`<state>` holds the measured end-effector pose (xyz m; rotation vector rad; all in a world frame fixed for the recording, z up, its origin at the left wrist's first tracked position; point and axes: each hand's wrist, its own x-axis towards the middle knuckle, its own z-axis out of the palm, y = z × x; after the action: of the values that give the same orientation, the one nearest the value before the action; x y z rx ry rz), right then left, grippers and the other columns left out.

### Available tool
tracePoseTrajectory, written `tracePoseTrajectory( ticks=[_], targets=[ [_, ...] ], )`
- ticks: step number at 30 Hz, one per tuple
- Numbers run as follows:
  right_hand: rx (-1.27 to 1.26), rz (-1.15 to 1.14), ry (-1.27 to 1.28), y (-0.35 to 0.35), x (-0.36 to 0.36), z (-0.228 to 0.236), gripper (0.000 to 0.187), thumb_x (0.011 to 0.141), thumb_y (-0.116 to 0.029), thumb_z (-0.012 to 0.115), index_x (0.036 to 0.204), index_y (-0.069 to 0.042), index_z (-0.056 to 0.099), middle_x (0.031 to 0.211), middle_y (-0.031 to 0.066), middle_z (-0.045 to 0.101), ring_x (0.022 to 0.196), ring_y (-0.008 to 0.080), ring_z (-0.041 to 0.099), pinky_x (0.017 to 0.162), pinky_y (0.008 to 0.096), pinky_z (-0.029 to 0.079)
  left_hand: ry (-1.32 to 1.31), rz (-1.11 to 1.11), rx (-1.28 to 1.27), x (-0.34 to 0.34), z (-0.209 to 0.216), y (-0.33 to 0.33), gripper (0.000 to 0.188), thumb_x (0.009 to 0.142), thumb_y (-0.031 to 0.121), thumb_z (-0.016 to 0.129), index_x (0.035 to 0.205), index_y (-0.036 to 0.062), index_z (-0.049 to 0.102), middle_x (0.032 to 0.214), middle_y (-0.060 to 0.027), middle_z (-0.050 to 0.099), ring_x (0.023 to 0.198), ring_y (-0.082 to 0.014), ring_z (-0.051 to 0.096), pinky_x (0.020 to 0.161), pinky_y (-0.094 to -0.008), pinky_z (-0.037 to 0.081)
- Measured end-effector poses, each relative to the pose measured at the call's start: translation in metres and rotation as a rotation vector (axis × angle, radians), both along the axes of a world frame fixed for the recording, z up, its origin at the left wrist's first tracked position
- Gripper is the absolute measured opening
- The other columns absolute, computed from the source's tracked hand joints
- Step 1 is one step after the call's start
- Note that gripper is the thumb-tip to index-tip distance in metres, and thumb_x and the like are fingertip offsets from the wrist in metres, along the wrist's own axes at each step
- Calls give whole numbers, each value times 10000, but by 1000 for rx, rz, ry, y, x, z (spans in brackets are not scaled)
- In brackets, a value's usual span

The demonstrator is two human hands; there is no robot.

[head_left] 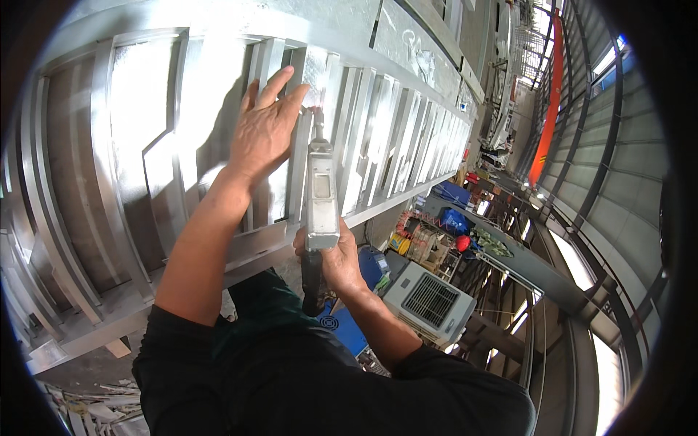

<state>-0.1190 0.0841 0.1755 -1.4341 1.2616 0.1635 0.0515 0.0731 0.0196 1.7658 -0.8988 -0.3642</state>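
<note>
At centre, tool (pixel 322 200) gripped in right hand (pixel 343 263), tip over slatted metal frame (pixel 392 201). Left hand (pixel 265 136) open, fingers spread beside tip; contact unclear. Step looks like tool work on slats; next move calls for steady aim, left fingers clear. Open gaps between slats; cooler (pixel 425 299) near right, beyond frame's edge.

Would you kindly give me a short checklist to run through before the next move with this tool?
1. Right hand gripping the handheld tool: ok.
2. Left hand well clear of the tool's tip: not ok, fingers close beside it.
3. Tip touching the metal frame: cannot tell.
4. Gloves worn: not ok, both hands bare.
5. Sleeves away from the tip: ok.
</note>
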Motion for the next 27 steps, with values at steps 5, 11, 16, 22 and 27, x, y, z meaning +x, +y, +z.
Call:
tracePoseTrajectory(
  ticks=[5, 11, 16, 22, 27],
  targets=[
    [-22, -2, 10, 0, 2, -1, 597, 985, -502, 570, 1308, -6, 496, 895, 46, 622, 767, 109, 580, 691, 277, 492, -3, 6, -16, 1, 1, 2, 531, 843, -102, 481, 1346, 68, 497, 1134, -107, 696, 1423, -205, 390, 1176, -576, 251],
    [-45, -35, -9, 5, 3, -4, 534, 988, -476, 575, 1237, -6, 524, 886, 53, 635, 768, 119, 593, 696, 280, 501, -13, 5, -26, 2, 3, 3, 515, 845, -97, 475, 1333, 62, 511, 1127, -111, 700, 1425, -215, 390, 1171, -572, 254],
    [-94, -59, 19, 8, 7, -5, 412, 998, -424, 577, 1099, -26, 554, 839, 52, 638, 749, 128, 604, 659, 293, 513, 0, -12, -28, 5, 6, 4, 536, 848, -70, 476, 1366, 68, 493, 1259, -128, 641, 1404, -243, 416, 1169, -572, 257],
    [-116, -23, 43, 8, 9, -3, 439, 995, -453, 561, 1113, -30, 558, 859, 49, 645, 758, 129, 615, 677, 294, 528, 2, 3, -42, 5, 6, 5, 589, 848, -58, 460, 1416, 97, 452, 1343, -134, 589, 1378, -267, 445, 1173, -571, 251],
    [-114, -51, 33, 11, 8, -6, 459, 991, -462, 567, 1151, -32, 554, 858, 47, 641, 759, 124, 610, 675, 287, 519, -2, -16, -24, 5, 6, 5, 595, 842, -64, 456, 1415, 96, 452, 1353, -140, 579, 1371, -269, 453, 1175, -564, 253]
  ],
)
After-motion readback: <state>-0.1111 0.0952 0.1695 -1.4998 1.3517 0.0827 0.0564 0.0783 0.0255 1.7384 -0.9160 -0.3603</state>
